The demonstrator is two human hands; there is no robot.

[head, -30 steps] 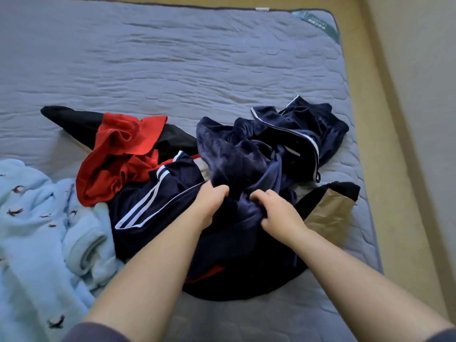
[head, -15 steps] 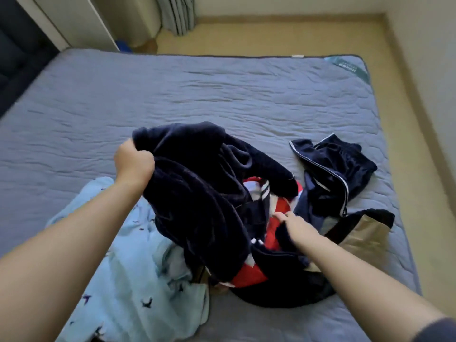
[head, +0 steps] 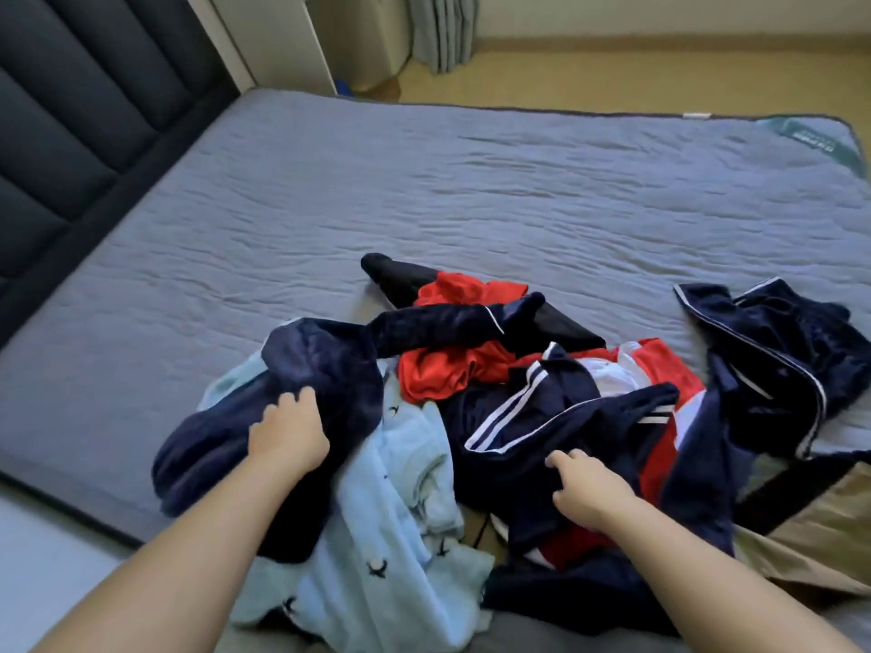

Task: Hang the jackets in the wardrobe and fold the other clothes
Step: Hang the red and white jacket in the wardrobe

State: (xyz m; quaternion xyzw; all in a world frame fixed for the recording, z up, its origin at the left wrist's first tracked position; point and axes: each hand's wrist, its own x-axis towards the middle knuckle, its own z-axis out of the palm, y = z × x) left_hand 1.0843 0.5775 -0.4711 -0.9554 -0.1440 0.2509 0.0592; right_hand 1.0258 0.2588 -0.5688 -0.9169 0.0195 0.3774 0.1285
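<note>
A heap of clothes lies on the near part of the grey bed [head: 424,190]. My left hand [head: 287,431] grips a dark navy velvet garment [head: 325,365], now laid over the light blue bird-print garment [head: 391,525] at the left of the heap. My right hand [head: 584,492] rests with curled fingers on a navy track jacket with white stripes and red panels [head: 556,417]. A red garment [head: 447,369] and a black piece [head: 400,275] lie behind. Another navy velvet piece with white piping [head: 777,360] lies at the right, beside a tan and black garment [head: 810,525].
A dark padded headboard [head: 80,110] runs along the left. Beyond the bed are a white cabinet [head: 283,40], a grey curtain [head: 438,30] and tan flooring [head: 660,73]. The far half of the mattress shows bare quilted cover.
My left hand has carried the navy velvet garment leftward and down onto the light blue one. My right hand has let go of it and now lies on the striped jacket. The view turned left.
</note>
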